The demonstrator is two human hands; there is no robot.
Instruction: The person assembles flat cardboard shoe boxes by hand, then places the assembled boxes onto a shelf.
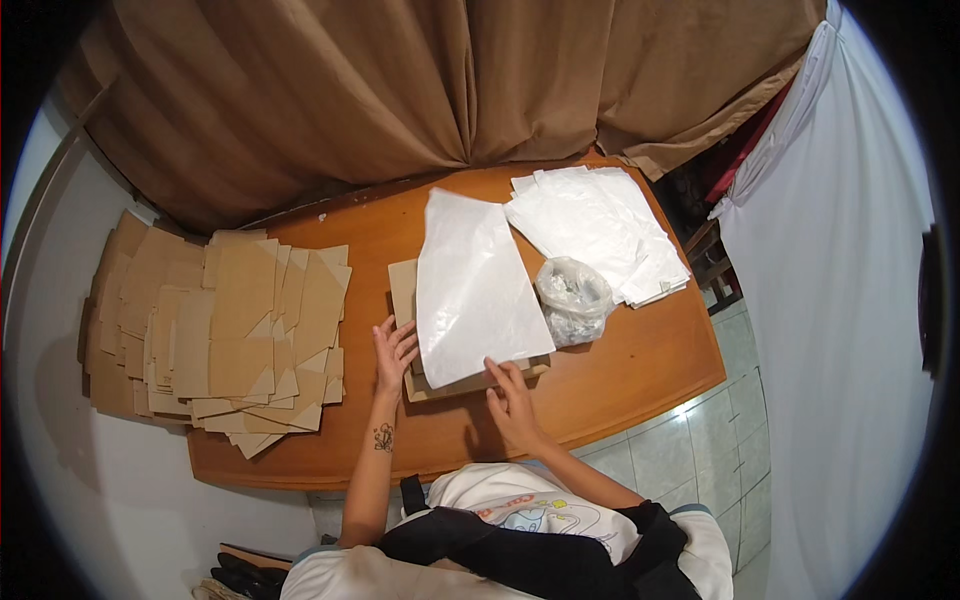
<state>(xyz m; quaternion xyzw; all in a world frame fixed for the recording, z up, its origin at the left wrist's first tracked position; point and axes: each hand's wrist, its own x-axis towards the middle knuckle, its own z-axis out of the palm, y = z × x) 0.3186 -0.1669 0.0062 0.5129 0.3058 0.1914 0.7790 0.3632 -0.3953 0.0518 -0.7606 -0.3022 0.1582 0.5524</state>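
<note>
A white sheet, thin and slightly glossy, lies askew over a flat brown cardboard piece in the middle of the table. Only the cardboard's left and near edges show beneath it. My left hand is open at the sheet's left edge, fingers spread above the cardboard. At the sheet's near edge is my right hand. Its index fingertip meets the sheet, and the thumb stands apart from the fingers. Right of the sheet stands an open clear plastic bag with small contents that I cannot make out.
A pile of white sheets covers the table's far right. Several overlapping stacks of folded brown cardboard fill the left side. The wooden table ends before a brown curtain, with a white cloth hanging to the right.
</note>
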